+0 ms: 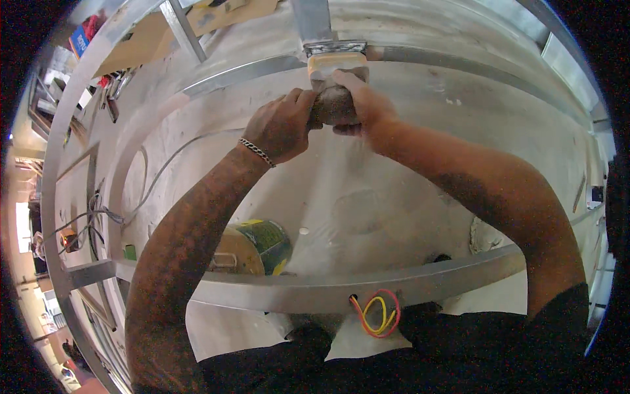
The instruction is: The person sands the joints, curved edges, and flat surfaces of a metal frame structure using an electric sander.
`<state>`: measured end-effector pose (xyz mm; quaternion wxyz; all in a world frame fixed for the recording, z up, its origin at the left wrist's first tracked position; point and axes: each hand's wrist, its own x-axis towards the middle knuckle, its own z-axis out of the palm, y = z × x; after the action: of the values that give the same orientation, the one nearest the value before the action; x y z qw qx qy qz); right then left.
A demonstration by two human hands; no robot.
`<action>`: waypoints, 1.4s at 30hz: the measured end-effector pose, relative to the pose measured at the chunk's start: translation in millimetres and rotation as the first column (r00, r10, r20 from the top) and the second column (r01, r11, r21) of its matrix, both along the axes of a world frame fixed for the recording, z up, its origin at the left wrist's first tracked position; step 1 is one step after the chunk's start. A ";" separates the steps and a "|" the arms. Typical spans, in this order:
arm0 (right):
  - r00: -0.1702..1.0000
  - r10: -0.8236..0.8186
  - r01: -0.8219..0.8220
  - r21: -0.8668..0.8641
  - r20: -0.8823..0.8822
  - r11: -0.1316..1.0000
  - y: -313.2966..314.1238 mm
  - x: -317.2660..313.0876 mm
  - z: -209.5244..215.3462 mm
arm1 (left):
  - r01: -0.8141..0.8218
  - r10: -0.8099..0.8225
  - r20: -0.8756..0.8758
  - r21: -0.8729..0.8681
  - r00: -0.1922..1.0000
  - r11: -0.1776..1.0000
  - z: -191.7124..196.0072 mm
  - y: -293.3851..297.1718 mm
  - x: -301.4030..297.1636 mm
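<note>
Both my arms stretch forward to a dusty power sander (335, 102) with a yellowish front. Its flat pad is against the far metal rail (262, 69), where an upright bar (312, 20) meets it. My left hand (282, 125), with a chain bracelet at the wrist, is closed round the left side of the sander. From the right, my right hand (367, 105) grips the body, its thumb on top. The fingers of both hands are partly hidden behind the tool. A grey cable (187, 144) runs from the left toward the sander.
A near metal rail (315, 293) crosses in front of my body, with a loop of pink and yellow wires (377, 318) coming from a hole. Below it on the floor lies a green-and-yellow-labelled can (262, 246). Cardboard (144, 43) and scattered tools (115, 92) lie at the far left.
</note>
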<state>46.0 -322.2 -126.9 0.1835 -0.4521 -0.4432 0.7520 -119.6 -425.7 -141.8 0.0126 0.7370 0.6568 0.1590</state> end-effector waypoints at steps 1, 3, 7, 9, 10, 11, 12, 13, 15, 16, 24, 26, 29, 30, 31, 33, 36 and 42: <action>1.000 0.006 -0.006 0.007 -0.007 1.000 1.7 0.9 -0.3 | 0.005 -0.005 -0.012 -0.009 1.000 1.000 0.2 3.5 -0.1; 1.000 0.022 -0.022 0.049 -0.014 0.999 2.6 0.8 -1.8 | 0.006 -0.006 -0.005 0.008 1.000 1.000 0.9 4.1 -2.4; 0.999 0.032 -0.031 0.093 -0.007 0.995 3.9 -2.3 -3.3 | -0.020 0.021 0.030 -0.017 0.999 1.000 1.8 0.6 -2.2; 1.000 0.014 -0.014 0.052 0.002 0.999 3.2 -4.2 -3.2 | -0.031 0.031 0.020 -0.021 0.999 0.999 3.1 -1.7 -1.9; 1.000 0.004 -0.004 0.023 0.008 1.000 2.8 -4.8 -3.0 | -0.032 0.033 0.017 -0.033 0.999 0.999 3.9 -2.3 -2.2; 1.000 -0.010 0.010 0.000 0.009 1.000 2.1 -5.2 -2.8 | -0.029 0.030 0.013 -0.030 0.999 0.999 5.0 -2.0 -2.9; 1.000 0.011 -0.011 0.027 0.010 1.000 1.6 -5.3 -2.6 | -0.022 0.022 0.012 -0.032 1.000 0.999 6.0 -1.5 -3.9; 1.000 0.029 -0.029 0.063 0.005 0.998 1.1 -5.0 -2.6 | -0.033 0.033 0.009 -0.040 0.999 0.999 6.8 -1.2 -4.6; 0.998 0.055 -0.057 0.127 0.015 0.990 0.6 -4.4 -2.6 | -0.022 0.022 0.004 -0.016 1.000 1.000 7.4 -1.0 -5.0; 0.998 0.062 -0.066 0.154 0.031 0.986 0.3 -4.0 -2.7 | -0.032 0.032 0.000 -0.017 0.999 0.999 7.6 -1.0 -4.9; 0.998 0.058 -0.060 0.145 0.019 0.988 -2.8 -1.0 -6.9 | 0.000 0.000 0.003 -0.019 1.000 1.000 4.9 -1.4 -2.9; 0.994 0.105 -0.109 0.172 0.034 0.979 -1.8 -0.4 -7.3 | -0.001 0.001 -0.013 0.000 1.000 1.000 2.7 -1.2 -2.4; 0.990 0.137 -0.138 0.095 0.013 0.986 0.2 -1.6 -6.9 | 0.028 -0.027 -0.017 0.069 0.999 0.997 0.2 -1.5 -3.4; 0.989 0.148 -0.147 0.044 -0.012 0.988 1.6 -2.9 -6.5 | 0.044 -0.043 -0.012 0.080 0.999 0.996 0.0 -1.9 -5.0; 0.995 0.099 -0.099 0.016 -0.005 0.995 -0.9 -4.1 -6.9 | 0.062 -0.062 -0.007 0.090 0.998 0.994 0.4 -3.0 -6.6; 0.999 0.037 -0.036 0.003 -0.018 0.999 -4.5 -7.4 -6.6 | 0.036 -0.037 0.008 0.037 0.999 0.999 2.0 -5.4 -11.0; 0.997 0.022 -0.022 0.015 -0.068 1.000 -12.3 -12.3 -4.2 | 0.024 -0.024 -0.012 -0.021 1.000 1.000 6.3 -8.3 -19.3; 0.996 -0.048 0.043 -0.070 -0.078 0.997 -23.8 -22.8 1.6 | 0.129 -0.126 -0.067 0.039 0.990 0.991 12.9 -9.9 -38.4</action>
<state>23.1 -346.0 -125.3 0.2026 -0.4379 -0.3991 0.7797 -158.0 -435.7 -129.0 -0.0144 0.7824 0.6047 0.1484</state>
